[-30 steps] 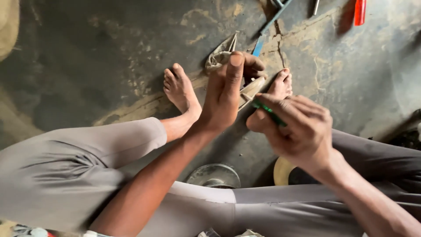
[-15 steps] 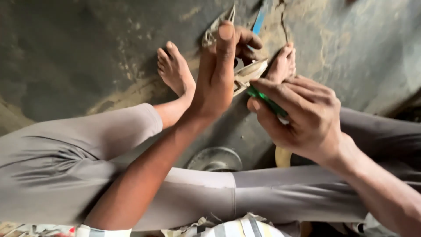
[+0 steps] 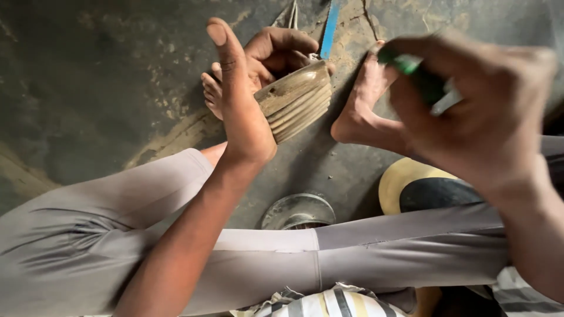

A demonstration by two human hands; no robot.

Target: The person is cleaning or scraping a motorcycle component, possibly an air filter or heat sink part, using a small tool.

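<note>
My left hand [image 3: 249, 88] grips a tan, ridged, layered block [image 3: 296, 100] that looks like a shoe sole or heel piece, thumb raised, fingers curled over its far edge. My right hand [image 3: 476, 111] is closed around a green-tipped tool [image 3: 411, 67] with a pale part showing by the fingers; it hovers to the right of the block, apart from it and blurred. Both bare feet [image 3: 364, 111] rest on the dark floor beneath the hands. My legs in grey trousers [image 3: 264, 258] cross the lower view.
A round metal object [image 3: 298, 211] sits on the floor between my legs. A yellow and black curved piece [image 3: 420, 188] lies near my right leg. A blue strip [image 3: 330, 26] and a thin metal tool [image 3: 292, 14] lie at the top. Striped cloth [image 3: 329, 302] shows at the bottom.
The view has closed in on the hands. My right hand with the green tool has risen up and to the right. The left hand has turned the ridged block more into view.
</note>
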